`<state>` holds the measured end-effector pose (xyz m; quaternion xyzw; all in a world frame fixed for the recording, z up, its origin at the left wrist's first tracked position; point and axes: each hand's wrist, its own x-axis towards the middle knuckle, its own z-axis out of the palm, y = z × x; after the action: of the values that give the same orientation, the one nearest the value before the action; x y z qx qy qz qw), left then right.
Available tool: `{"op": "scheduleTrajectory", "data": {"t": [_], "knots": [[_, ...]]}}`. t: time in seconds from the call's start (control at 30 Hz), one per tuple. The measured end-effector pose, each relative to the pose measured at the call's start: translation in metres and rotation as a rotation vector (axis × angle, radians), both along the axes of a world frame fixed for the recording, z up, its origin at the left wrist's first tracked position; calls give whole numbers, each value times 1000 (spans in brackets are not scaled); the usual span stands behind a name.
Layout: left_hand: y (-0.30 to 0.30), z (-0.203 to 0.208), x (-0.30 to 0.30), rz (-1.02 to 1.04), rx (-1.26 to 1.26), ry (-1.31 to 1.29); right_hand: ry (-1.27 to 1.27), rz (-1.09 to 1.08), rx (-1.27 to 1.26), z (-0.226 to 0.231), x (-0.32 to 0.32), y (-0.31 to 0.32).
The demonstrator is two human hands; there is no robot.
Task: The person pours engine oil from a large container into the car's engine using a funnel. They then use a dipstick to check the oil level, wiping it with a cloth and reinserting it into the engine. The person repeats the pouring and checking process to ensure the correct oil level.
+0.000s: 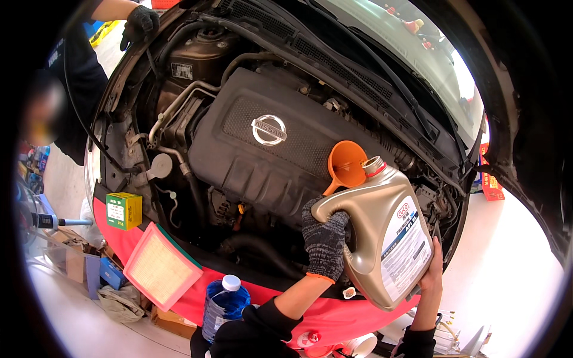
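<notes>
A gold plastic oil jug (365, 218) with a white label is tilted over the near right of the engine bay. My left hand (323, 238), in a dark knitted glove with an orange cuff, is closed around its handle. My bare right hand (432, 269) supports the jug along its lower right side. The jug's neck (374, 166) is uncapped and lies beside the wide mouth of an orange funnel (347, 165). No liquid stream is visible. The funnel's spout is partly hidden behind the jug and my glove.
The black engine cover (239, 143) fills the middle. Along the red fender cover (322, 313) are a yellow-green box (124, 210), a pleated air filter (163, 267) and a blue-liquid bottle (225, 307). Another person's gloved hand (141, 25) is at the car's far left edge.
</notes>
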<state>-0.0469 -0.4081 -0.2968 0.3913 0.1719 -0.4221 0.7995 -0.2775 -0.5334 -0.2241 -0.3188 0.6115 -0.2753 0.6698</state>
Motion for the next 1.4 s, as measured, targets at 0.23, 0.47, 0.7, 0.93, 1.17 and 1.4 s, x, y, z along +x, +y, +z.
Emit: {"op": "scheduleTrajectory", "data": {"t": [0.23,0.47,0.7,0.93,1.17,1.4], "knots": [[-1,1,-1,19,-20,12,-12,9,-2,-3,-6,-2],[-2,0,-2,38,-17,-33,-21,17,26,-1,-6,-1],[-4,-5,-5,32,13,-67,-9,5,7,-1,-7,-2],[-3,-2,-4,33,-7,-41,-13,17,4,-3,-11,-3],[-3,-8,-5,17,11,-82,-6,37,5,-1,-10,-2],[0,5,0,-6,-3,-25,12,26,-5,0,-8,-1]]}}
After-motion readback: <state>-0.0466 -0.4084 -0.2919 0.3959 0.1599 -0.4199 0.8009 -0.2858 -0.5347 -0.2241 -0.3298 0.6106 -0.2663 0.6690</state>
